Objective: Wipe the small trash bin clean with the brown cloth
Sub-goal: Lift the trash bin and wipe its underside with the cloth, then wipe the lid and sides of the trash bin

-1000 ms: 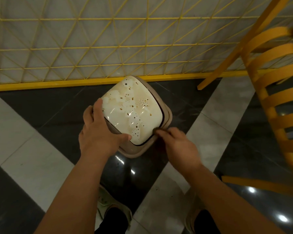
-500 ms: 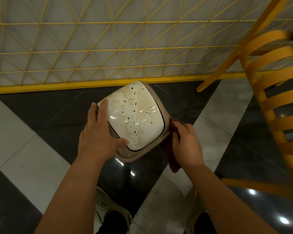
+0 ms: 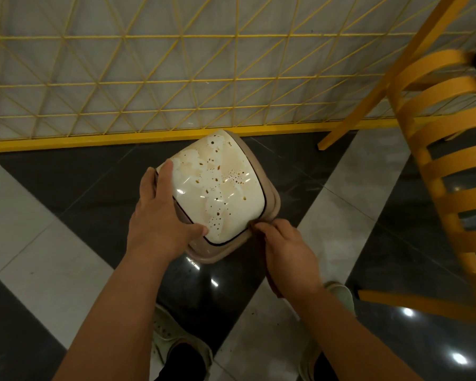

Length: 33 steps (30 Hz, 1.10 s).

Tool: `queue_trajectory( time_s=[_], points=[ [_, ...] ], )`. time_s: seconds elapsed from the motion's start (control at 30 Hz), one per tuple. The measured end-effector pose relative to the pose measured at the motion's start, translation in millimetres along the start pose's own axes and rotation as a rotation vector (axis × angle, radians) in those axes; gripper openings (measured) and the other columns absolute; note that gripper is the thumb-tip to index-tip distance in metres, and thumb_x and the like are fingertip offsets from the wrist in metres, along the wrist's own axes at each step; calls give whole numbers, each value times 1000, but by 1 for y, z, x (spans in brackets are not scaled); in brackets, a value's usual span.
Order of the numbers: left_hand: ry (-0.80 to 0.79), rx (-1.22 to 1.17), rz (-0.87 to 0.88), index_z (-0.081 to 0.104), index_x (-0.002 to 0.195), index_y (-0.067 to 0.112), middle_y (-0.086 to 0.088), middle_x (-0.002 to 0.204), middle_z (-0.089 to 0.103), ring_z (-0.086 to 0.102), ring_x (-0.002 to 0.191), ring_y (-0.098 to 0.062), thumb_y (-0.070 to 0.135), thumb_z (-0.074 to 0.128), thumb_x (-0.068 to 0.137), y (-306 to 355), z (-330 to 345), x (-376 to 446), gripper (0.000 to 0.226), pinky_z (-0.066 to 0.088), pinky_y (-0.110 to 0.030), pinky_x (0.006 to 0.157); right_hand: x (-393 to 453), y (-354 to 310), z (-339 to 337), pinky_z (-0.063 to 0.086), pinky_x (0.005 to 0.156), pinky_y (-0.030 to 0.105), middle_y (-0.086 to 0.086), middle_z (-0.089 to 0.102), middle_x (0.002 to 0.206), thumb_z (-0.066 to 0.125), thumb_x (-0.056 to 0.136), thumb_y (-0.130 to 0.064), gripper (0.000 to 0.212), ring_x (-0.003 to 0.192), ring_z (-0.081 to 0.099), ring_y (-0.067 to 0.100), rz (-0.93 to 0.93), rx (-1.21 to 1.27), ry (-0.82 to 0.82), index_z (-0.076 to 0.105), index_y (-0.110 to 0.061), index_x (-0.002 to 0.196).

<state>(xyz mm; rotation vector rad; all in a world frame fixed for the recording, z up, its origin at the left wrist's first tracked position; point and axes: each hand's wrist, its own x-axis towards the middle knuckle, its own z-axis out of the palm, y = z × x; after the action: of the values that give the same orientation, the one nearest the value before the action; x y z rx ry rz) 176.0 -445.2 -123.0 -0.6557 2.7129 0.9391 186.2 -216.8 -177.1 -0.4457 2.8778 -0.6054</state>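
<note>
Since half a second ago my right hand (image 3: pixel 285 247) slid its cloth (image 3: pixel 271 281) to the bin's (image 3: pixel 226 188) near rim on the floor (image 3: pixel 66 188). Left hand (image 3: pixel 160 218) clamps the light, slick plastic lid; I'd hold there.

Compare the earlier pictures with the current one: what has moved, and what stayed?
The right hand, with the brown cloth under it, slid back from the trash bin's right side to its near corner. The left hand kept gripping the bin's left edge; the stains remain.

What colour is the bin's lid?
Cream-white with brown spots and stains, on the lid; the head view, the only one, shows it.
</note>
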Motion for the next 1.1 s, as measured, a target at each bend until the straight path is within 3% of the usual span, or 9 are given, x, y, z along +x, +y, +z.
queue_trajectory(
  time_s=[0.2,0.3,0.4,0.47,0.6,0.67,0.87,1.0,1.1],
  points=[
    [-6,-11,2,-4,148,47,15,158,-5,21,144,-30,32,92,54,0,2,2,135,31,-56,109,11,4,-2,55,75,32,4,57,118,57,92,-11,35,99,57,21,35,33,51,61,-25,125],
    [-28,-10,23,-6,148,47,16,159,-9,18,146,-28,29,92,55,-1,1,1,136,29,-55,110,-4,-1,2,49,81,17,-5,55,120,50,94,-18,35,102,55,11,11,155,30,59,-34,125],
    [-72,-40,49,-10,148,49,20,158,-15,12,148,-24,23,92,57,-3,-4,1,139,29,-53,111,7,12,-12,38,79,8,-19,49,110,49,94,-24,35,97,51,-3,257,364,211,50,-49,119],
    [-86,-63,68,-10,147,51,20,159,-15,9,149,-22,20,91,58,-4,-6,2,138,28,-52,112,22,15,-21,38,83,11,-22,48,110,52,94,-24,39,96,49,-9,354,445,323,49,-45,127],
    [-71,-134,86,9,149,48,22,159,-7,13,147,-19,25,90,60,-3,-5,3,123,29,-47,111,27,3,-13,32,80,-1,-20,49,109,53,95,-17,39,98,45,-7,275,422,275,53,-34,129],
    [-58,-160,92,15,150,46,22,159,-3,15,146,-17,23,90,61,-2,-4,2,118,28,-43,111,19,5,-6,29,78,-4,-14,53,112,51,96,-15,34,100,49,-2,333,417,255,57,-30,126],
    [-67,-164,83,15,150,45,26,157,-4,12,146,-15,21,89,62,-2,-2,5,117,26,-42,112,52,-4,-26,31,69,-1,-14,52,105,48,98,-19,31,91,46,-2,331,389,221,61,-30,124],
    [-64,-151,77,13,150,46,25,158,-4,12,147,-16,22,89,62,0,-3,4,118,26,-43,112,94,-38,-48,34,88,8,-19,52,115,52,97,-20,34,104,46,-6,278,557,382,57,-31,129],
    [-65,-156,71,14,150,46,26,158,-4,13,146,-15,22,89,62,-1,-3,5,118,28,-42,112,92,-64,-49,40,97,20,-12,60,113,57,93,-19,27,108,53,3,46,509,390,64,-25,119]
  ],
)
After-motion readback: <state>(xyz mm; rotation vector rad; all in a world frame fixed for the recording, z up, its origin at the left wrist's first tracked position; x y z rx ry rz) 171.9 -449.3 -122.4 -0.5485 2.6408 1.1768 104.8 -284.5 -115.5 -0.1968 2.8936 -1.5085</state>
